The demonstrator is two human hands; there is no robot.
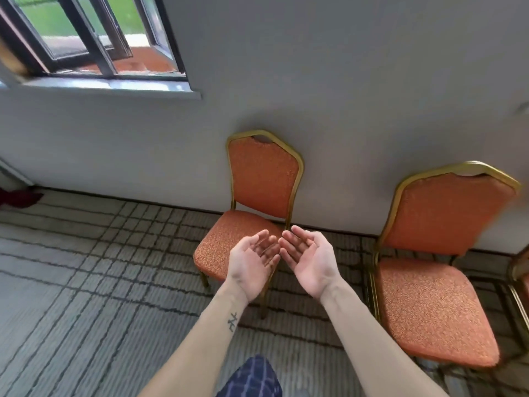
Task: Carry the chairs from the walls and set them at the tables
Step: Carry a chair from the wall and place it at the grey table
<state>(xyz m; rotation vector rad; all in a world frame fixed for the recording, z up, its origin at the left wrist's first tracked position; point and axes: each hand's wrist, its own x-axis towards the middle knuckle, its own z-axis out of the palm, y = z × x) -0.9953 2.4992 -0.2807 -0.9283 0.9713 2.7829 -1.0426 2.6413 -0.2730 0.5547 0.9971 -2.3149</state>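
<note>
Two orange padded chairs with gold metal frames stand against the grey wall. The left chair (262, 179) is straight ahead, the right chair (435, 287) closer and to the right. My left hand (252, 262) and my right hand (307, 260) are stretched out side by side, palms up, fingers relaxed and holding nothing. Both hands hover in front of the left chair's seat, not touching it. No table is in view.
A third chair's gold frame (519, 267) shows at the right edge. An open dark-framed window (94, 53) sits in the wall at upper left. Grey carpet with dark grid lines (86, 282) covers the floor. A dark red cloth (17, 197) lies at the far left.
</note>
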